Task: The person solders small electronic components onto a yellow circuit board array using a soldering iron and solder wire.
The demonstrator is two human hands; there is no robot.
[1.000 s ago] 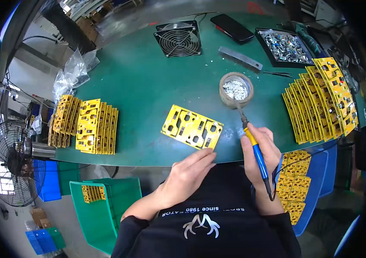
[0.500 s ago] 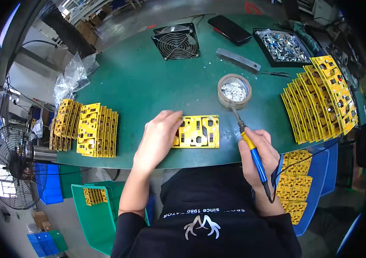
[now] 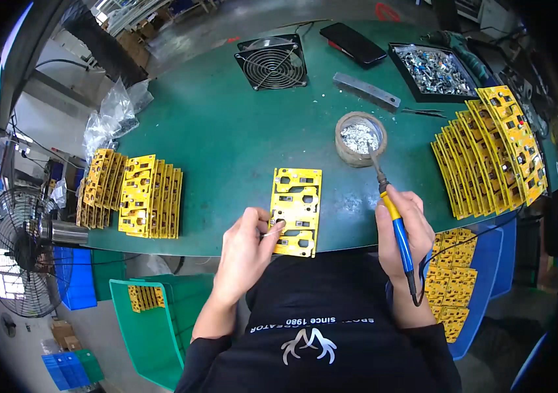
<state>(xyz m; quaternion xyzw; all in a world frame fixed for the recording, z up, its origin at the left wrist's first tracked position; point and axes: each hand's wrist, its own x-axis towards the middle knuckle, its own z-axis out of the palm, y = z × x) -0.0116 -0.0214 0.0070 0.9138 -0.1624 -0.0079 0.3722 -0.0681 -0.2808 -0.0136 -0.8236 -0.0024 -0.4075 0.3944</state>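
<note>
A yellow circuit board (image 3: 297,213) with dark cut-outs stands lengthwise at the front edge of the green table, its near end by my shirt. My left hand (image 3: 247,252) is closed at the board's left edge, thumb and index finger on it. A thin pale strand, perhaps solder wire, shows by these fingertips. In my right hand (image 3: 407,232) is a blue and yellow soldering iron (image 3: 398,234), held like a pen. The iron's tip reaches the near rim of a round brown pot (image 3: 361,156) holding silvery bits.
Upright rows of yellow boards stand at left (image 3: 138,196) and right (image 3: 488,154). Farther back are a black fan (image 3: 272,62), a phone (image 3: 353,44), a metal bar (image 3: 366,92), tweezers (image 3: 423,112) and a black tray (image 3: 412,85) of small parts. A green bin (image 3: 136,340) sits below left.
The board has turned from crosswise to lengthwise. My left hand has shifted right and nearer, now at its left edge. The soldering iron has moved slightly right, its tip still at the pot.
</note>
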